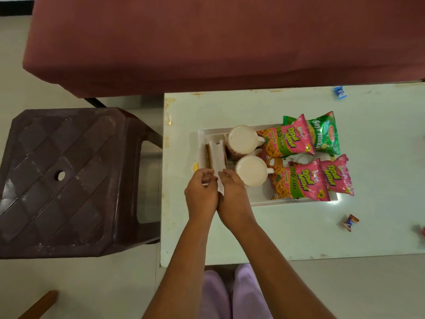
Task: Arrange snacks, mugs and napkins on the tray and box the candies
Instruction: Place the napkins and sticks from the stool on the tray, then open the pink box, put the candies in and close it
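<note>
Both hands meet mid-frame at the lower left corner of the white tray (257, 203). The left hand (200, 195) and the right hand (232, 194) each pinch an edge of one white napkin (220, 186) held between them. Its long axis runs up the frame, straight toward the folded napkins (217, 154) lying in the tray's left end, just above the fingertips, so placing it looks like a short push upward with no turn. Two mugs (242, 140) stand just right of that stack, near the right hand, so that side is tight. Snack packets (288, 141) fill the tray's right end, some overhanging. Candies (350, 222) lie loose on the table (299, 236), well off to the right, nearer the right hand. No candy box shows. A small yellow thing (195, 166) at the tray's left edge is mostly hidden, and one candy is cut off at the right border.
</note>
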Available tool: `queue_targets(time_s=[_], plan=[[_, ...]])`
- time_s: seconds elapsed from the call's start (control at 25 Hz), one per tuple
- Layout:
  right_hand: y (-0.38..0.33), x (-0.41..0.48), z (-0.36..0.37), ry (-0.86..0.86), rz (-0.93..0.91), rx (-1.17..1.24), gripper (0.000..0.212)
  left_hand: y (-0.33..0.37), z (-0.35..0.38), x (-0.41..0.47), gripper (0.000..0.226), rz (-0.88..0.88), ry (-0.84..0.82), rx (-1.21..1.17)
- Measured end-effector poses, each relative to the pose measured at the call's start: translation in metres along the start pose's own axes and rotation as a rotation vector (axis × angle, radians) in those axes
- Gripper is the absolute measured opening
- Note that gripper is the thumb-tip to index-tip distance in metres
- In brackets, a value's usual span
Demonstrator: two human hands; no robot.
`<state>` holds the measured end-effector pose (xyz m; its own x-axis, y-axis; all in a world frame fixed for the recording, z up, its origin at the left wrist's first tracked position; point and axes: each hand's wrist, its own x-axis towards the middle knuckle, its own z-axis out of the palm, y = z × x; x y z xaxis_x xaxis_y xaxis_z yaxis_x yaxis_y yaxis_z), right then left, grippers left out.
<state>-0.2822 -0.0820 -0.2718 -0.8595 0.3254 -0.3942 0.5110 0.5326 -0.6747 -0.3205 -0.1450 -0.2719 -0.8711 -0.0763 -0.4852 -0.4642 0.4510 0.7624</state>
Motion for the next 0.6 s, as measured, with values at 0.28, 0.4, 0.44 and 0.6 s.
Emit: queue_targets(time_s=[0.28, 0.4, 0.44, 0.6], plan=[[0.031, -0.048, -0.069, 0.156, 0.038, 0.095, 0.040, 0.014, 0.019, -0.048, 0.025, 0.180, -0.131, -0.039], [0.066, -0.075, -0.104, 0.283, 0.170, 0.144, 0.037, 0.024, 0.051, -0.076, 0.022, 0.207, -0.318, -0.002], [0.080, -0.083, -0.115, 0.322, 0.195, 0.158, 0.037, 0.027, 0.064, -0.086, 0.020, 0.225, -0.371, 0.020], [0.130, -0.103, -0.158, 0.428, 0.251, 0.187, 0.034, 0.027, 0.109, -0.120, 0.021, 0.280, -0.508, 0.125]])
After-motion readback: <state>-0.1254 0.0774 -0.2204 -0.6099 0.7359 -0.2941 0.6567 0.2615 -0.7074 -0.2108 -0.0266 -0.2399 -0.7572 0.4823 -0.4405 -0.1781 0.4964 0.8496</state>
